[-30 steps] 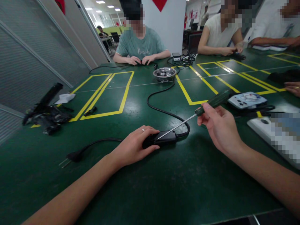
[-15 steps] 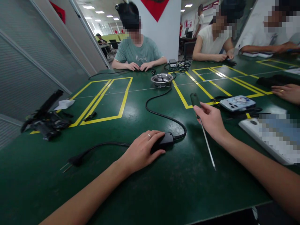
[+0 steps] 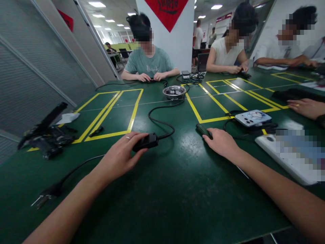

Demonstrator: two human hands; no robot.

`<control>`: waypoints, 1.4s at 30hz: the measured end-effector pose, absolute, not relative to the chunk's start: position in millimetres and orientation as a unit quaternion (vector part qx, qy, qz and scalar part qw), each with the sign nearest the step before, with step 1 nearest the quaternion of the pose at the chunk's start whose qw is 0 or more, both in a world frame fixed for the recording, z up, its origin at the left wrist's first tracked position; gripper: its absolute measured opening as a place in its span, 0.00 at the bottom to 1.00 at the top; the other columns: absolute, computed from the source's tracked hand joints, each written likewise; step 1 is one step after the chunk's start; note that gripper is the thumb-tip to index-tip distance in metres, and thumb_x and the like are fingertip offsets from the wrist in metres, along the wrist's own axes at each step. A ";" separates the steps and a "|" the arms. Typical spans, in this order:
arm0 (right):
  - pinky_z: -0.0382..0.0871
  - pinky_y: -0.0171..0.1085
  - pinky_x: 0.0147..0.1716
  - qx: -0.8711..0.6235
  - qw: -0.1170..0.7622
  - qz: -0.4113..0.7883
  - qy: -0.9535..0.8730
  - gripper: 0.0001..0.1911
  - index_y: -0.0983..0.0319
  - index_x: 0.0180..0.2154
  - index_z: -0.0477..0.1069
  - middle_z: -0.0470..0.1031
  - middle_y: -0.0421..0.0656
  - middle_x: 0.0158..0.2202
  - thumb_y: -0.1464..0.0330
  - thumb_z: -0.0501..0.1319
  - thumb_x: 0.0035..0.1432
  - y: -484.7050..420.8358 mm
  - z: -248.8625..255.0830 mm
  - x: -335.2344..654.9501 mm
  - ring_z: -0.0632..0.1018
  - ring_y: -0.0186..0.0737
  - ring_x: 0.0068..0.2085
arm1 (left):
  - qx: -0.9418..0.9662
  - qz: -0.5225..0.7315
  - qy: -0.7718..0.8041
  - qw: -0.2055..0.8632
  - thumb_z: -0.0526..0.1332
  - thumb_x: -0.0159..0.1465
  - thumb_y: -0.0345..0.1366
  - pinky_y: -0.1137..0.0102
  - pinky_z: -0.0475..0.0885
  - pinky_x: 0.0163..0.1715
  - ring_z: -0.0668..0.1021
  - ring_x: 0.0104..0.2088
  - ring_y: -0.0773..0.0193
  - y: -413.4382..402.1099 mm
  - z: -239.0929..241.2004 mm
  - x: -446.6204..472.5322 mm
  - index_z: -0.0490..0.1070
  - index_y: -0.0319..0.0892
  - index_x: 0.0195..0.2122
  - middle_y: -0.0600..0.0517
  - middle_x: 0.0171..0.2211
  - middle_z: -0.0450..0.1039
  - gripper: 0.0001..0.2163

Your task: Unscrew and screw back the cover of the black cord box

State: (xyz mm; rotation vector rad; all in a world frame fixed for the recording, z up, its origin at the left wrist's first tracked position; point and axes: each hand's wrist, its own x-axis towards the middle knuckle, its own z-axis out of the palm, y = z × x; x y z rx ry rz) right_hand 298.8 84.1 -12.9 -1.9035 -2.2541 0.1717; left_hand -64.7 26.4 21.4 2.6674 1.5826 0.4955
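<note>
My left hand (image 3: 123, 150) grips a black power adapter (image 3: 149, 142), thumb on the near side and fingers over the top. From its far end a black cord (image 3: 166, 135) curls back across the green table. A thinner lead runs out under my left wrist to a two-pin plug (image 3: 49, 195) at the lower left. My right hand (image 3: 219, 140) has its fingers around the dark green handle of a screwdriver (image 3: 201, 129), low at the tabletop. The screwdriver's metal shaft points back toward me, mostly hidden under my right forearm.
A steel bowl (image 3: 174, 92) with small parts stands mid-table. A phone (image 3: 253, 118) and a white device (image 3: 279, 157) lie to the right. Black gear (image 3: 48, 135) is piled at left. Yellow tape (image 3: 134, 115) marks the table (image 3: 162, 203). Several people sit opposite; another person's hand (image 3: 307, 106) rests at right.
My left hand has moved left with the adapter, drawing the cord and plug along. My right hand has lowered the screwdriver and turned it; its shaft now runs under my forearm.
</note>
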 end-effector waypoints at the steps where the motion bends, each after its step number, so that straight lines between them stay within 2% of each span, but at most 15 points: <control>1: 0.69 0.43 0.37 -0.644 0.090 0.055 -0.758 0.24 0.63 0.52 0.69 0.77 0.53 0.45 0.56 0.49 0.64 83.5 -12.6 298.7 0.79 0.51 0.42 | 0.837 0.157 0.523 -0.011 0.55 0.67 0.44 0.58 0.68 0.54 0.72 0.52 0.52 30.0 25.5 -74.4 0.58 0.44 0.61 0.43 0.54 0.67 0.23; 6: 0.68 0.44 0.34 -0.651 0.073 0.053 -0.754 0.25 0.66 0.52 0.66 0.78 0.55 0.39 0.56 0.49 0.64 81.1 -11.7 299.4 0.80 0.53 0.37 | 0.766 0.131 0.628 -0.047 0.53 0.67 0.46 0.58 0.65 0.55 0.71 0.52 0.52 45.6 32.1 -126.6 0.58 0.42 0.62 0.44 0.54 0.66 0.24; 9: 0.68 0.44 0.33 -0.650 0.064 0.056 -0.755 0.24 0.66 0.51 0.66 0.78 0.55 0.37 0.57 0.49 0.64 81.3 -12.1 300.1 0.80 0.54 0.37 | 0.730 0.090 0.677 -0.015 0.52 0.67 0.47 0.58 0.64 0.55 0.70 0.53 0.50 55.9 19.3 -153.2 0.56 0.39 0.63 0.43 0.55 0.65 0.26; 13: 0.68 0.43 0.33 -0.652 0.057 0.061 -0.753 0.24 0.66 0.52 0.65 0.78 0.56 0.39 0.56 0.49 0.64 81.9 -11.5 300.1 0.80 0.54 0.38 | 0.728 0.056 0.683 0.025 0.55 0.65 0.47 0.60 0.65 0.54 0.72 0.50 0.50 66.5 -0.6 -167.9 0.61 0.34 0.60 0.42 0.52 0.69 0.27; 17: 0.68 0.44 0.34 -0.651 0.056 0.062 -0.754 0.25 0.66 0.52 0.65 0.78 0.57 0.40 0.55 0.48 0.64 81.0 -10.2 299.6 0.80 0.54 0.38 | 0.722 0.068 0.687 0.038 0.52 0.66 0.52 0.60 0.66 0.53 0.72 0.50 0.51 64.6 -0.7 -165.7 0.62 0.34 0.59 0.42 0.52 0.69 0.28; 23: 0.69 0.46 0.32 -0.667 0.057 0.057 -0.740 0.25 0.68 0.50 0.66 0.77 0.57 0.35 0.56 0.47 0.65 77.9 -7.9 299.7 0.79 0.56 0.36 | 0.690 0.111 0.714 0.029 0.48 0.68 0.55 0.60 0.70 0.46 0.74 0.46 0.50 56.7 17.3 -162.0 0.59 0.32 0.60 0.41 0.51 0.69 0.31; 25: 0.69 0.47 0.33 -0.674 0.082 0.027 -0.734 0.27 0.70 0.50 0.66 0.76 0.59 0.37 0.55 0.47 0.65 75.9 -4.0 298.0 0.78 0.57 0.38 | 0.688 0.121 0.716 0.020 0.49 0.67 0.55 0.60 0.70 0.44 0.74 0.46 0.50 55.0 21.2 -152.0 0.59 0.34 0.60 0.41 0.51 0.69 0.30; 28: 0.69 0.49 0.41 -0.626 0.202 -0.012 -0.753 0.27 0.69 0.52 0.67 0.73 0.58 0.44 0.55 0.49 0.65 68.3 4.3 290.6 0.75 0.57 0.46 | 0.712 0.135 0.688 0.022 0.53 0.66 0.56 0.61 0.71 0.43 0.75 0.45 0.52 46.7 22.9 -115.4 0.62 0.40 0.58 0.44 0.50 0.69 0.28; 29: 0.69 0.48 0.45 -0.590 0.248 0.012 -0.768 0.26 0.68 0.54 0.67 0.73 0.56 0.45 0.55 0.50 0.65 63.9 6.9 286.7 0.74 0.54 0.47 | 0.734 0.149 0.662 0.038 0.54 0.65 0.55 0.61 0.71 0.43 0.75 0.46 0.52 41.5 22.3 -98.1 0.62 0.41 0.58 0.44 0.50 0.69 0.27; 31: 0.69 0.45 0.48 -0.501 0.304 0.135 -0.799 0.27 0.64 0.58 0.65 0.73 0.51 0.47 0.54 0.54 0.64 52.6 10.6 277.4 0.74 0.47 0.48 | 0.775 0.172 0.603 0.083 0.57 0.64 0.54 0.61 0.72 0.42 0.75 0.45 0.52 27.4 20.2 -60.6 0.63 0.44 0.56 0.45 0.49 0.70 0.25; 34: 0.69 0.44 0.50 -0.381 0.300 0.325 -0.812 0.34 0.61 0.63 0.59 0.71 0.48 0.52 0.55 0.60 0.60 32.7 11.6 262.4 0.74 0.43 0.49 | 0.826 0.177 0.513 0.154 0.60 0.63 0.51 0.62 0.72 0.42 0.76 0.44 0.56 3.7 15.5 -12.2 0.62 0.48 0.54 0.48 0.48 0.70 0.22; 38: 0.69 0.45 0.51 -0.327 0.272 0.455 -0.782 0.26 0.59 0.57 0.66 0.73 0.46 0.50 0.60 0.64 0.58 16.2 5.5 248.7 0.75 0.41 0.48 | 0.840 0.191 0.459 0.217 0.61 0.63 0.50 0.65 0.73 0.38 0.76 0.41 0.59 -14.3 8.5 16.1 0.60 0.50 0.53 0.50 0.45 0.71 0.20; 42: 0.70 0.46 0.50 -0.322 0.268 0.585 -0.695 0.25 0.59 0.52 0.67 0.76 0.45 0.46 0.62 0.67 0.54 18.9 -1.5 246.0 0.77 0.42 0.46 | 0.854 0.174 0.446 0.203 0.62 0.62 0.51 0.64 0.74 0.39 0.77 0.41 0.58 -12.7 5.2 12.6 0.60 0.49 0.53 0.49 0.46 0.71 0.22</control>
